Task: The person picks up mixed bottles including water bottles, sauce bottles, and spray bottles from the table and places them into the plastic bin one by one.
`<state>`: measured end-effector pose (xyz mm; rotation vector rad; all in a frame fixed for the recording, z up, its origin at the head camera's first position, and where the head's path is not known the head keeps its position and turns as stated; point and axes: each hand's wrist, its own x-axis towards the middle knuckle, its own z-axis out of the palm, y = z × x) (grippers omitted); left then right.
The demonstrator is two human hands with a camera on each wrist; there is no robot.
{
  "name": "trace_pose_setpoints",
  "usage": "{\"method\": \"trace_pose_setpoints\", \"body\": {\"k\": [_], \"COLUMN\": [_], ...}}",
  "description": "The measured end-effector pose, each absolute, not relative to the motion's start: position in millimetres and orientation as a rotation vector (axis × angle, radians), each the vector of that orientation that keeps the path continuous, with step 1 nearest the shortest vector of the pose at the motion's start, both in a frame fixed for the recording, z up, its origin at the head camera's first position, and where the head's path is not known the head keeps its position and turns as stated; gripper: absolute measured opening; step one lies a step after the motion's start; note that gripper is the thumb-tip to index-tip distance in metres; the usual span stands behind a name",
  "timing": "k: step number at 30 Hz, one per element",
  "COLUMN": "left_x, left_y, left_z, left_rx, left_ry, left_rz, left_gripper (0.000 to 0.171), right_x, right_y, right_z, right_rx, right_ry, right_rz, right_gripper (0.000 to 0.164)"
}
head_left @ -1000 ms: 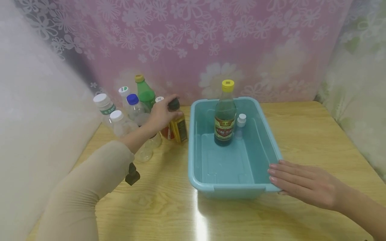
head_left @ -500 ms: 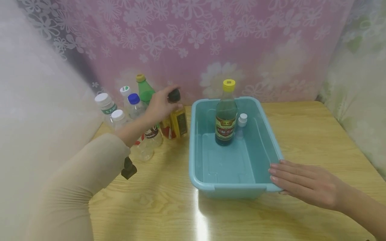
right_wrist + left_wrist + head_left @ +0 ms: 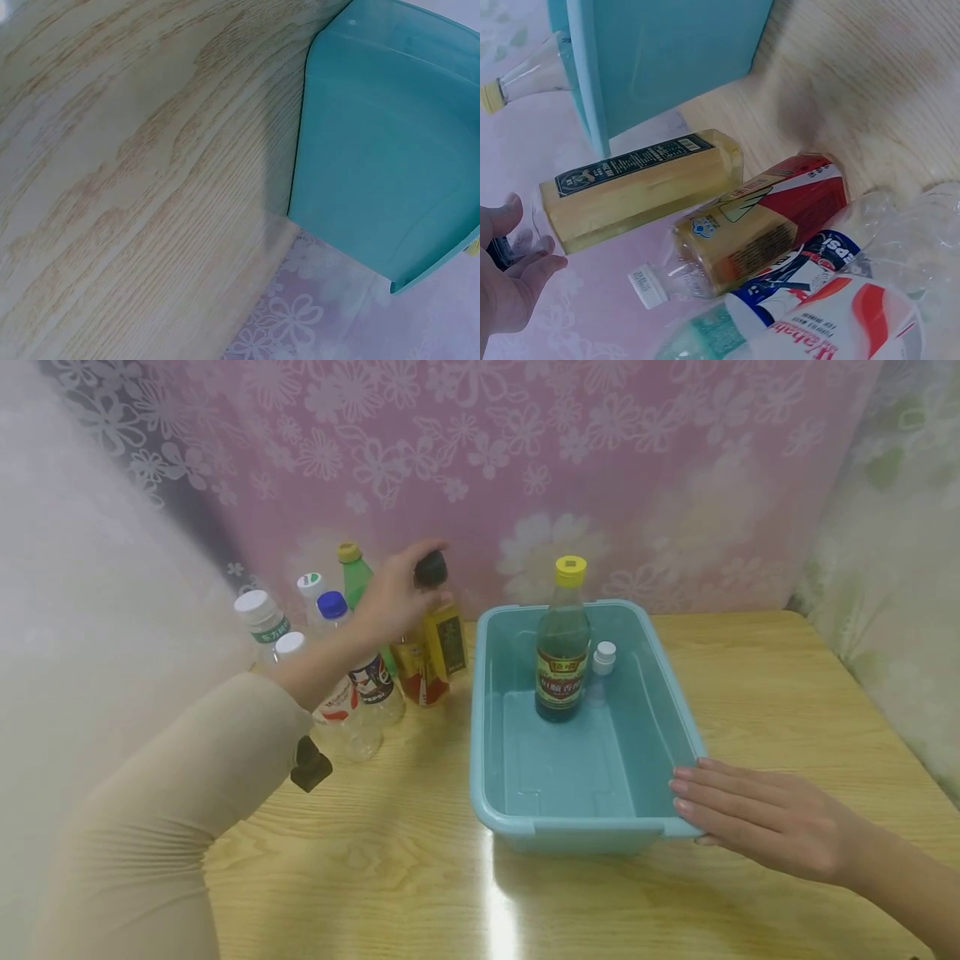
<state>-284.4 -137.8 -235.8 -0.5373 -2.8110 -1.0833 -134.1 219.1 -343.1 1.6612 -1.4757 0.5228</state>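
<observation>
In the head view my left hand (image 3: 393, 597) grips the neck of a square bottle of yellow liquid (image 3: 452, 639) with a black cap (image 3: 431, 569). The left wrist view shows fingers and thumb around its neck, and its dark label (image 3: 634, 165). The bottle is raised off the table, just left of the blue plastic bin (image 3: 477, 735). My right hand (image 3: 772, 818) rests with straight fingers on the bin's near right corner. Inside the bin stand a dark vinegar bottle (image 3: 561, 681) with a yellow cap and a small clear bottle (image 3: 602, 662) with a white cap.
Several bottles stand close together on the left, partly behind my left arm: a red-and-yellow labelled bottle (image 3: 422, 681), a Pepsi bottle (image 3: 377, 683), a green bottle (image 3: 354, 572) and clear ones with white caps. A pink flowered cloth (image 3: 480, 485) hangs behind the wooden table (image 3: 390, 860).
My left hand has lifted the square yellow bottle upward from the table beside the other bottles. The right hand stays on the bin's corner.
</observation>
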Motion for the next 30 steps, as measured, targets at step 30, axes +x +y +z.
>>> {"method": "trace_pose_setpoints", "body": {"k": [30], "left_x": [-267], "left_y": [-126], "left_z": [-160], "left_rx": [-0.603], "left_ry": [-2.585], "left_rz": [-1.081], "left_gripper": [0.059], "right_x": [-133], "right_y": [218], "right_z": [-344], "right_rx": [1.64], "right_ry": [-1.482], "right_rz": [0.52], "right_gripper": [0.03]}}
